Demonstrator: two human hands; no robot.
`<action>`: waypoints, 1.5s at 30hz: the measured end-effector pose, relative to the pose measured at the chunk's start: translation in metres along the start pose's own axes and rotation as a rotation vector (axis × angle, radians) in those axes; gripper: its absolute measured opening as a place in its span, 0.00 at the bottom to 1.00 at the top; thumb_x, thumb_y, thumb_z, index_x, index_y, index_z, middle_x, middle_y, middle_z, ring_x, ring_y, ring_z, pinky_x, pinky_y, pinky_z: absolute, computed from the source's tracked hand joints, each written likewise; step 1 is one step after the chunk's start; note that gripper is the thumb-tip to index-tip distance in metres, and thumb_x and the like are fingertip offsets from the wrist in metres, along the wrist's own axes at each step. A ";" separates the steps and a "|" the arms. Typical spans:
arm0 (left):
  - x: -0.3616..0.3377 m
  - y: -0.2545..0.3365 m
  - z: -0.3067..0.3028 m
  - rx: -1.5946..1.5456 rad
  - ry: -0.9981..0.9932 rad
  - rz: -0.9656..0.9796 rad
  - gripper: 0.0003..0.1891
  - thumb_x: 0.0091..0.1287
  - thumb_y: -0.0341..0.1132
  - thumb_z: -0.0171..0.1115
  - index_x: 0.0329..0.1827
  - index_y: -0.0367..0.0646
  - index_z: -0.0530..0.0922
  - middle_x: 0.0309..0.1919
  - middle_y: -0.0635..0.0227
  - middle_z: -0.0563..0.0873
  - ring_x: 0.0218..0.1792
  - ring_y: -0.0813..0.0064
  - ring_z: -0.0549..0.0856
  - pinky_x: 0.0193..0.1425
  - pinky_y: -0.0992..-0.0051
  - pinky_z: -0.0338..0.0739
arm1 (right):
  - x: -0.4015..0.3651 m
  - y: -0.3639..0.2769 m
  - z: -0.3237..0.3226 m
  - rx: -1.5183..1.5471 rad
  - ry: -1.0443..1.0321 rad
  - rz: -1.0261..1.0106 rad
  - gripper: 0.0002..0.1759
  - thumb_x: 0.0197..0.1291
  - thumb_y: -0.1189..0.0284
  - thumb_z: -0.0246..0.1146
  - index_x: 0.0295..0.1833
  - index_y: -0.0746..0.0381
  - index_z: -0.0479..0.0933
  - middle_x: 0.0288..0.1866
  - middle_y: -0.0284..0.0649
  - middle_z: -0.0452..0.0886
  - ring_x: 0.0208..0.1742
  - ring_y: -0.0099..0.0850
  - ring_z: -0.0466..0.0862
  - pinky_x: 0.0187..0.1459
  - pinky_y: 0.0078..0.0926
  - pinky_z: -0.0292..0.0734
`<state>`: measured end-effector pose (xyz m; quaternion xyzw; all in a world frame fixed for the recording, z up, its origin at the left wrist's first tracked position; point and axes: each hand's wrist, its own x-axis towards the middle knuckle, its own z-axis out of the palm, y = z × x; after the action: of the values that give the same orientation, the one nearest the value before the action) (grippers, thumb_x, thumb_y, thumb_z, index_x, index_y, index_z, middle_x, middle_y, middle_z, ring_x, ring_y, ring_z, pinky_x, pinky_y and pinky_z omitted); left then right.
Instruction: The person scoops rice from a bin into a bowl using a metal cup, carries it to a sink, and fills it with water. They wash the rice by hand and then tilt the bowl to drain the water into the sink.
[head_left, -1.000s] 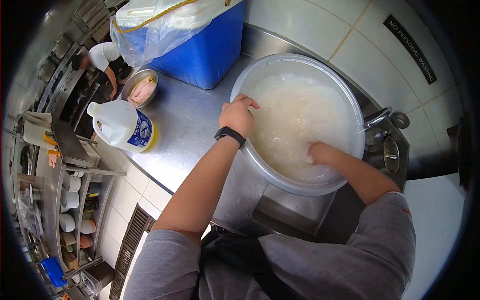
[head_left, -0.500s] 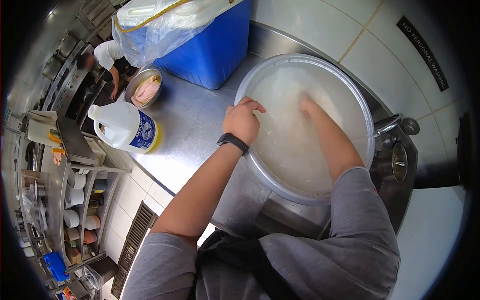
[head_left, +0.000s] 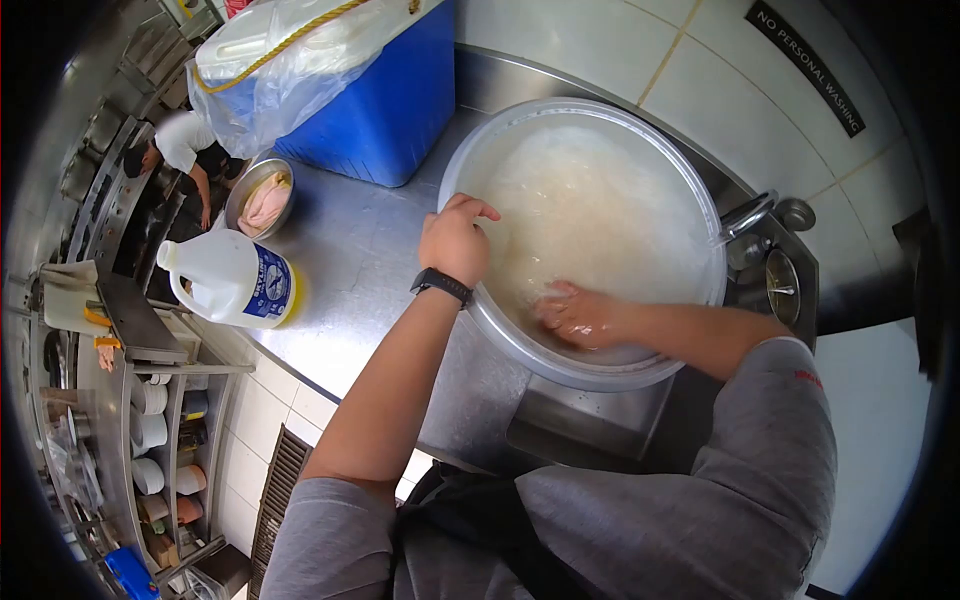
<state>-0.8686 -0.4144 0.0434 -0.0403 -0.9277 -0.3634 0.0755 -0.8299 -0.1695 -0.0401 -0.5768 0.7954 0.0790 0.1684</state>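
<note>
A large round aluminium pot (head_left: 706,172) full of cloudy, whitish water (head_left: 590,200) stands partly over a sink. My left hand (head_left: 458,240), with a dark watch at its wrist, grips the pot's left rim, index finger bent over the inside. On the near side of the pot, my right hand (head_left: 578,315) is partly under the water, its fingers apart and their tips blurred by the liquid. Nothing shows in that hand. What lies at the bottom of the pot is hidden by the cloudiness.
Left of the pot, a plastic jug (head_left: 235,278) with yellow liquid sits on the steel counter (head_left: 370,225). Behind are a metal bowl (head_left: 240,207) holding something pale pink and a blue cooler (head_left: 385,120). Another person (head_left: 187,145) bends at the far left, beyond shelves (head_left: 160,370).
My right hand has come from deep in the pot's middle toward the near rim, showing more above the water. The left hand keeps its hold. The view has shifted slightly.
</note>
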 end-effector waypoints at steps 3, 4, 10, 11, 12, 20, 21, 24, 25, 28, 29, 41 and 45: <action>0.001 -0.006 0.005 0.009 -0.005 0.006 0.17 0.57 0.21 0.52 0.38 0.53 0.85 0.47 0.75 0.84 0.44 0.57 0.79 0.54 0.68 0.73 | -0.028 0.053 0.015 0.128 0.093 -0.206 0.25 0.65 0.64 0.55 0.67 0.58 0.71 0.70 0.49 0.71 0.74 0.42 0.65 0.74 0.40 0.56; 0.002 -0.006 0.005 0.008 -0.007 0.011 0.17 0.57 0.21 0.52 0.38 0.53 0.85 0.47 0.75 0.84 0.44 0.57 0.79 0.54 0.68 0.73 | -0.025 0.079 0.046 0.133 0.107 -0.114 0.26 0.66 0.61 0.54 0.68 0.56 0.71 0.70 0.47 0.71 0.74 0.43 0.65 0.74 0.38 0.57; 0.001 -0.004 0.004 0.030 -0.024 -0.027 0.17 0.57 0.21 0.51 0.38 0.54 0.85 0.48 0.76 0.84 0.44 0.57 0.79 0.53 0.68 0.74 | -0.025 0.097 -0.016 0.636 -0.290 1.198 0.31 0.61 0.48 0.55 0.68 0.47 0.73 0.70 0.40 0.73 0.73 0.42 0.67 0.72 0.37 0.61; 0.001 -0.003 0.004 0.031 -0.027 -0.036 0.17 0.58 0.21 0.51 0.38 0.54 0.85 0.48 0.76 0.84 0.44 0.57 0.79 0.53 0.67 0.74 | -0.025 0.128 0.017 0.576 -0.311 1.133 0.29 0.62 0.48 0.54 0.65 0.49 0.75 0.68 0.42 0.74 0.71 0.41 0.70 0.70 0.37 0.63; 0.002 -0.003 0.003 0.032 -0.029 -0.045 0.17 0.58 0.21 0.51 0.38 0.54 0.85 0.49 0.76 0.84 0.44 0.57 0.79 0.53 0.67 0.75 | -0.028 0.161 0.051 0.516 -0.330 1.068 0.27 0.63 0.49 0.53 0.62 0.51 0.77 0.66 0.43 0.76 0.69 0.40 0.72 0.68 0.37 0.65; 0.000 0.001 0.002 0.006 -0.014 -0.028 0.19 0.55 0.18 0.50 0.38 0.50 0.86 0.49 0.69 0.84 0.46 0.54 0.82 0.53 0.63 0.76 | -0.096 0.178 0.040 0.472 -0.310 0.893 0.18 0.67 0.60 0.53 0.55 0.56 0.79 0.56 0.50 0.80 0.54 0.44 0.81 0.51 0.44 0.76; 0.001 0.000 0.002 -0.004 -0.013 -0.029 0.19 0.55 0.18 0.50 0.38 0.50 0.86 0.49 0.69 0.84 0.46 0.54 0.82 0.53 0.63 0.77 | -0.105 0.173 0.042 0.571 -0.327 0.907 0.18 0.67 0.60 0.53 0.55 0.57 0.79 0.54 0.50 0.81 0.53 0.44 0.81 0.50 0.43 0.76; 0.001 -0.002 0.003 0.032 -0.033 -0.037 0.16 0.59 0.22 0.52 0.39 0.54 0.85 0.49 0.77 0.84 0.45 0.57 0.79 0.54 0.66 0.75 | -0.117 0.147 0.053 0.830 -0.338 0.942 0.18 0.66 0.61 0.53 0.55 0.59 0.78 0.50 0.53 0.82 0.50 0.43 0.82 0.48 0.42 0.76; 0.001 -0.003 0.003 0.029 -0.031 -0.037 0.16 0.59 0.22 0.52 0.39 0.54 0.85 0.49 0.77 0.84 0.45 0.57 0.79 0.54 0.66 0.75 | -0.119 0.137 0.055 0.904 -0.336 0.947 0.18 0.66 0.62 0.53 0.55 0.59 0.78 0.49 0.53 0.82 0.49 0.43 0.82 0.47 0.42 0.76; 0.001 -0.002 0.003 0.029 -0.023 -0.031 0.16 0.59 0.22 0.52 0.39 0.54 0.85 0.49 0.77 0.84 0.46 0.56 0.79 0.54 0.66 0.75 | -0.114 0.100 0.057 1.061 -0.326 0.925 0.19 0.66 0.63 0.54 0.55 0.61 0.78 0.45 0.55 0.83 0.46 0.42 0.83 0.45 0.41 0.77; 0.001 -0.001 0.002 0.004 -0.009 -0.033 0.17 0.57 0.21 0.51 0.38 0.52 0.86 0.49 0.72 0.84 0.46 0.55 0.81 0.53 0.64 0.76 | -0.109 0.085 0.057 1.089 -0.320 0.898 0.19 0.66 0.63 0.54 0.55 0.62 0.78 0.43 0.56 0.83 0.45 0.42 0.83 0.45 0.41 0.77; 0.001 -0.002 0.003 0.018 -0.005 -0.031 0.17 0.57 0.20 0.50 0.38 0.51 0.86 0.48 0.73 0.84 0.46 0.56 0.81 0.52 0.64 0.76 | 0.094 0.041 0.047 0.465 -0.133 0.640 0.25 0.63 0.59 0.55 0.60 0.62 0.77 0.59 0.50 0.78 0.59 0.45 0.78 0.59 0.46 0.71; 0.001 -0.002 0.002 0.042 -0.023 -0.046 0.18 0.58 0.21 0.51 0.38 0.54 0.86 0.49 0.77 0.84 0.46 0.56 0.79 0.52 0.66 0.77 | 0.111 0.123 0.034 0.414 -0.028 0.839 0.27 0.62 0.57 0.55 0.62 0.62 0.76 0.65 0.48 0.76 0.64 0.46 0.77 0.63 0.48 0.69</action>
<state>-0.8698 -0.4140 0.0405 -0.0215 -0.9367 -0.3447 0.0572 -0.9713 -0.2177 -0.1197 -0.1585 0.9566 -0.0124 0.2440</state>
